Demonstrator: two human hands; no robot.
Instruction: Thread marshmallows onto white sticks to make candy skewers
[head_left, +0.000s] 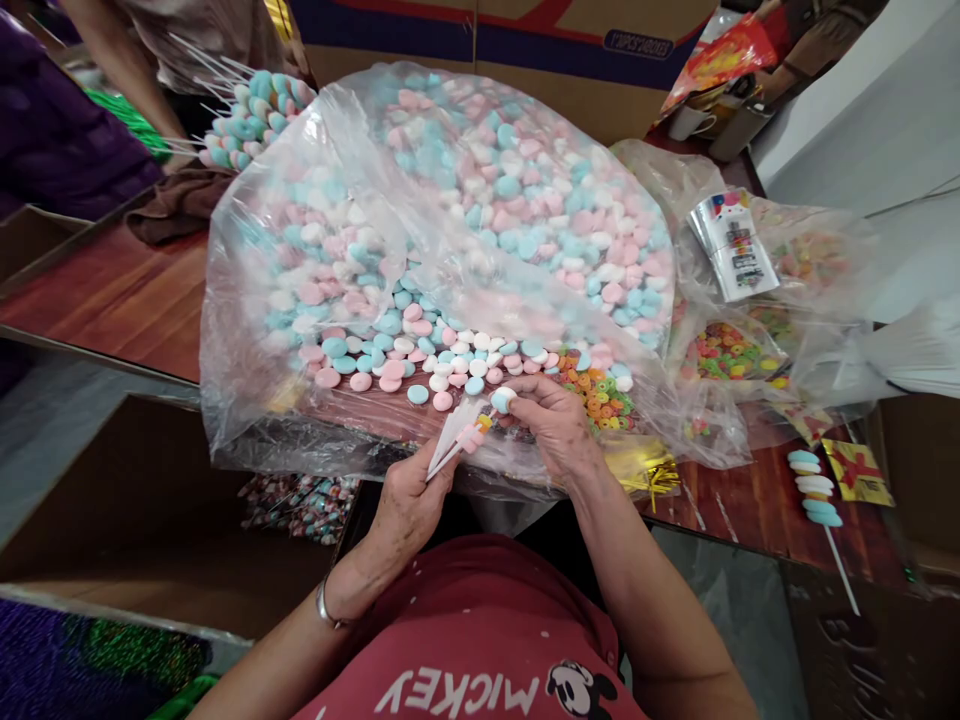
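Two bare hands meet just above the near edge of the table. The left hand is clenched around a bundle of thin white sticks, one of them already carrying a pink sweet and an orange ring near its tip. The right hand pinches a pale blue and white candy between thumb and fingertips, right at that tip. By my reading the step in hand is threading a piece onto the skewer; seating it calls for a steady push along the stick while the left grip keeps it from bending.

Just beyond the fingers, loose pink, blue and white discs spill from a big clear plastic bag, with coloured rings beside them on the right. A finished skewer lies well to the right near the table's front edge. Room is tight: the bag crowds the working spot, and cardboard boxes flank the lap. At the far left another person holds a bunch of filled sticks.
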